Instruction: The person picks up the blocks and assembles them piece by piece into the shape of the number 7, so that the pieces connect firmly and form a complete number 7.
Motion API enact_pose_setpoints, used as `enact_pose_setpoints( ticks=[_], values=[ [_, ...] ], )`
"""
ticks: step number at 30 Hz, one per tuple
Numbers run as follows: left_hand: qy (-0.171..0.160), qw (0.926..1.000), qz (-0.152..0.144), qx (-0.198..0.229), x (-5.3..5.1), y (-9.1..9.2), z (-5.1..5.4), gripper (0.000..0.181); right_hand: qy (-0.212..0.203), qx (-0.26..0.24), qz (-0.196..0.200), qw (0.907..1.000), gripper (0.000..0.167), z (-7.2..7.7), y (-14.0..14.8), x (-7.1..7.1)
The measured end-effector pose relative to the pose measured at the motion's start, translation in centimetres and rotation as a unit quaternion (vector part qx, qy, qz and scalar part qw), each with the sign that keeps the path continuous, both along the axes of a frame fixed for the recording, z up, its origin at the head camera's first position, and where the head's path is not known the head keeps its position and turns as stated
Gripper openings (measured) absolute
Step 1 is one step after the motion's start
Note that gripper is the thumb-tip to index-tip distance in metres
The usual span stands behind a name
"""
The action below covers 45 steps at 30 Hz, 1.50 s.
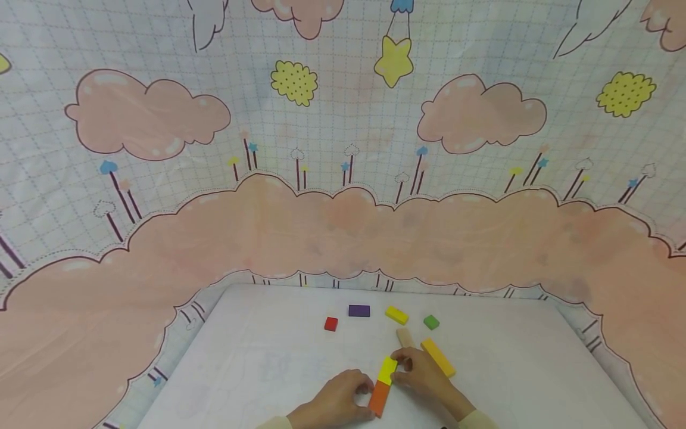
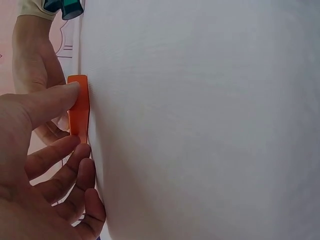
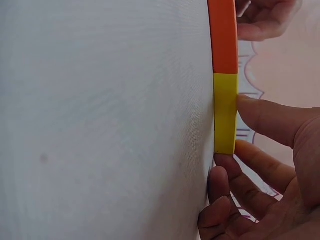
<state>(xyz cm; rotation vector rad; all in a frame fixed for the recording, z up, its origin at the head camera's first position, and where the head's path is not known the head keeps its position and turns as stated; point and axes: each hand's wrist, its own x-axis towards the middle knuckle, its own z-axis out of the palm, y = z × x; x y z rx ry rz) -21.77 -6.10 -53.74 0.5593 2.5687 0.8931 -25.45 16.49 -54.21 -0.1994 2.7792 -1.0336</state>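
An orange block (image 1: 379,399) and a yellow block (image 1: 387,370) lie end to end in a slanting line on the white table. My left hand (image 1: 339,398) holds the orange block between thumb and fingers, as the left wrist view shows, with the thumb on the block (image 2: 79,107). From the other side, my right hand (image 1: 426,375) pinches the yellow block by its far end. The right wrist view has the yellow block (image 3: 225,114) meeting the orange one (image 3: 223,37) end to end.
Behind the hands lie a red block (image 1: 331,324), a purple block (image 1: 359,311), a second yellow block (image 1: 397,315) and a green block (image 1: 431,322). A plain wood block (image 1: 404,338) and a long yellow-orange block (image 1: 438,357) lie by the right hand. Patterned cloth surrounds the table.
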Motion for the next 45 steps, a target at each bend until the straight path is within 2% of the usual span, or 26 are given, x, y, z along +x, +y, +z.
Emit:
enact_pose_setpoints(
  ticks=[8, 15, 20, 27, 35, 42, 45],
  values=[
    [0.008, 1.0, -0.004, -0.001, -0.08, 0.13, -0.01, 0.032, -0.004, -0.002, -0.002, 1.0, 0.037, -0.11, 0.09, -0.28],
    [-0.026, 0.9995, 0.018, -0.002, 0.15, 0.33, 0.33, 0.033, -0.009, -0.003, -0.007, 0.9999, 0.037, -0.2, 0.08, -0.24],
    [-0.021, 0.9992, 0.029, -0.017, 0.37, 0.53, 0.28, 0.043, -0.013, 0.002, -0.013, 0.9998, 0.039, -0.11, -0.03, -0.05],
    [-0.002, 0.9993, 0.006, -0.037, 0.1, 0.48, 0.07, 0.052, 0.004, 0.021, 0.011, 0.9997, 0.051, 0.05, 0.14, 0.13],
    [-0.01, 0.9994, -0.015, -0.028, -0.22, 0.21, -0.07, 0.05, -0.003, 0.033, 0.008, 0.9994, 0.056, 0.03, 0.09, 0.18],
    [-0.025, 0.9994, -0.014, -0.018, -0.26, 0.14, -0.06, 0.051, -0.012, 0.029, 0.006, 0.9995, 0.056, 0.06, 0.0, 0.19],
    [-0.02, 0.9995, -0.017, -0.019, -0.24, 0.1, -0.07, 0.051, -0.011, 0.028, 0.004, 0.9995, 0.056, 0.05, -0.05, 0.2]
  ],
)
